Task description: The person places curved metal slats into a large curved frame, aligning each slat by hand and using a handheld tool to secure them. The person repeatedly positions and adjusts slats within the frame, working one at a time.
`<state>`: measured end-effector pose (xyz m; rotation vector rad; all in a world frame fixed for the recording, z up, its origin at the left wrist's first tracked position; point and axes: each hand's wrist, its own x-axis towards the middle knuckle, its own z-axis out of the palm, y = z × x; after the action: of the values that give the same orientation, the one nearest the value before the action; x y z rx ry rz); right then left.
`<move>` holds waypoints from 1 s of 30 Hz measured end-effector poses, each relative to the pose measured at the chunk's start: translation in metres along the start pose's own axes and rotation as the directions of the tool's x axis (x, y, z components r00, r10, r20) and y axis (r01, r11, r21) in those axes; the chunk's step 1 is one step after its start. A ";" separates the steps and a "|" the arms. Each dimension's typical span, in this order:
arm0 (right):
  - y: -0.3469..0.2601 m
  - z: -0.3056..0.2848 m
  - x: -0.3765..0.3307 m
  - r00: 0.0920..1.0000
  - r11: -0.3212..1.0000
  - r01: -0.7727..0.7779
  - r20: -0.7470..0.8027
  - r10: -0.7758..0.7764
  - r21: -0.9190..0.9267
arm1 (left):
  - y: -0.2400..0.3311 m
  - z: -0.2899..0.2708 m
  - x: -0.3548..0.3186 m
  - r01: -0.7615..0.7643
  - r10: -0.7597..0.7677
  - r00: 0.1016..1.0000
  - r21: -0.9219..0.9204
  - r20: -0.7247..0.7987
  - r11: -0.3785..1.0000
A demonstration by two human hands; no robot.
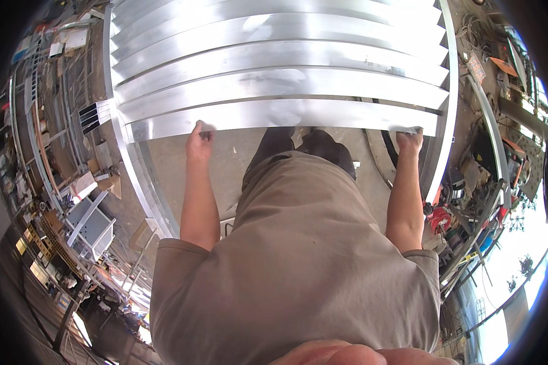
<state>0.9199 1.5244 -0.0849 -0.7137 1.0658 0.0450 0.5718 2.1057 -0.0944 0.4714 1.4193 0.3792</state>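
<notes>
Head view: a row of shiny metal slats (280, 56) is seen at 12 o'clock, set between the side rails of a metal frame (450, 91). The near slat (280, 114) lies above the concrete floor (225, 173). At 10 o'clock its near edge is gripped by the left hand (200, 141), curled nearly closed. Between 2 and 3 o'clock the same edge is gripped by the right hand (410, 140), likewise curled; fingertips partly hidden. A grey metal box (92, 228) is noted between 8 and 9 o'clock.
</notes>
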 end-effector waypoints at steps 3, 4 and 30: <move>-0.003 0.003 -0.006 0.999 0.999 0.052 0.015 -0.052 0.000 | 0.002 -0.002 -0.012 -0.028 0.028 1.000 0.029 -0.005 0.999; -0.004 0.004 -0.009 0.998 0.998 0.066 0.018 -0.066 -0.011 | 0.003 -0.003 -0.017 -0.038 0.039 0.999 0.031 -0.013 0.999; -0.029 -0.024 -0.003 0.983 0.981 0.029 -0.170 -0.062 -0.189 | -0.004 -0.006 -0.040 -0.094 0.094 0.995 -0.005 -0.029 0.996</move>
<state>0.9103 1.4890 -0.0746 -0.9242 1.2241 0.0435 0.5612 2.0819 -0.0632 0.5306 1.4268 0.4679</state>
